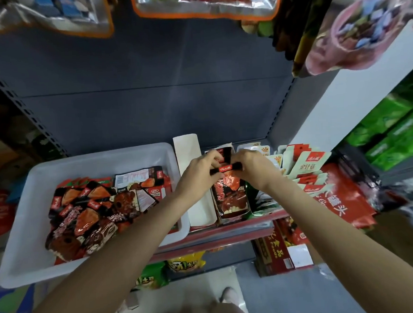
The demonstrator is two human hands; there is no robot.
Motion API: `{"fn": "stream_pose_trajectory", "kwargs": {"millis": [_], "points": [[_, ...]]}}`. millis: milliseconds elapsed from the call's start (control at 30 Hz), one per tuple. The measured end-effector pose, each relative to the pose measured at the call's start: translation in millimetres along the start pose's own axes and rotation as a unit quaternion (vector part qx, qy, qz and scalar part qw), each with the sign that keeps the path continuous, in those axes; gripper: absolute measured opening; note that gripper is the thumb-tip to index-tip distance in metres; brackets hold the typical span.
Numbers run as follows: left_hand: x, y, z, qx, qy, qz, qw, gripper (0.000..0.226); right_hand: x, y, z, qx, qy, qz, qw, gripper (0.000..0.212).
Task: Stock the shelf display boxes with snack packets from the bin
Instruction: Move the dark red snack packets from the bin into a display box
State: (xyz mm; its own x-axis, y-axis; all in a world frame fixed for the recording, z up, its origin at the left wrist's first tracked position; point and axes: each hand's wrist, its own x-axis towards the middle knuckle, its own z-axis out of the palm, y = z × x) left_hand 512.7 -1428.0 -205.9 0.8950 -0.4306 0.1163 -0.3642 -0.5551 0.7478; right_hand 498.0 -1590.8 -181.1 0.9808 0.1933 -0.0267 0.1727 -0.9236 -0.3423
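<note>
A white plastic bin sits on the shelf at the left, with several black-and-red snack packets piled in it. Right of it stands an open white display box, then a dark printed display box holding packets. Above that dark box my left hand and my right hand both pinch a black-and-red snack packet by its top edge, one at each end. The lower part of that packet is hidden among the packets in the box.
White-and-red hanging-tab packets fill boxes to the right, with a large red bag beside them. Bags hang overhead. A grey back panel closes the shelf. Below are green-yellow packets and a red carton.
</note>
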Motion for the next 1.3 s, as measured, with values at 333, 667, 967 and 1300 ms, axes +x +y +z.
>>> {"fn": "stream_pose_trajectory", "kwargs": {"millis": [333, 667, 967, 1300], "points": [[-22, -23, 27, 0.189, -0.046, -0.033, 0.980, 0.126, -1, 2, 14, -0.044, 0.021, 0.055, 0.997, 0.026], [-28, -27, 54, 0.256, 0.006, -0.038, 0.966, 0.117, -2, -3, 19, -0.104, 0.009, 0.057, 0.993, 0.029], [-26, -26, 39, 0.213, 0.002, -0.034, 0.977, 0.075, -6, -7, 15, -0.107, -0.020, 0.045, 0.993, 0.031], [-21, -16, 27, 0.262, 0.045, -0.019, 0.964, 0.061, 1, -3, 20, -0.084, -0.033, 0.024, 0.996, 0.033]]}}
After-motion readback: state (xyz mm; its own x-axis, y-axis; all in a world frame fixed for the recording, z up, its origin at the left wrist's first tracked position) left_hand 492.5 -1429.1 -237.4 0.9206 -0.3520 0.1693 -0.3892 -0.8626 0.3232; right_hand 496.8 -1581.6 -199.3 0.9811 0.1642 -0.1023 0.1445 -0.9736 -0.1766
